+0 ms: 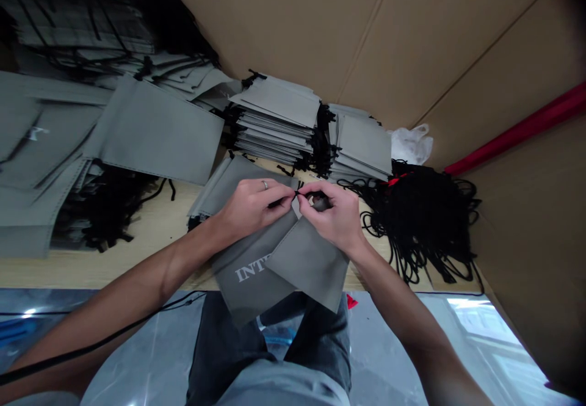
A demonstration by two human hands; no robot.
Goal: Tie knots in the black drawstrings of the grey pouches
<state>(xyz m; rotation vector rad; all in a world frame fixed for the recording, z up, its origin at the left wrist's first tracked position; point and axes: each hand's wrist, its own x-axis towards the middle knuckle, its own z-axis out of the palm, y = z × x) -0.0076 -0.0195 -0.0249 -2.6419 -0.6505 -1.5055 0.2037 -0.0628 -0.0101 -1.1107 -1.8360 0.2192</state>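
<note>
Your left fingers (280, 193) and right fingers (324, 188) pinch the black cord (296, 193) atop the gray pouch (314, 262), likely light and floppy, best held there.

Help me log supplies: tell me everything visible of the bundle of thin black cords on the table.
The bundle of thin black cords is a thick, tangled heap of soft, textile-looking strands, with loops spreading at its left and front. A narrow red strip, perhaps a tie, shows at its upper left. It lies on the pale wood-look table, right of a stack of flat grey pouches; whether they touch is unclear.
</note>
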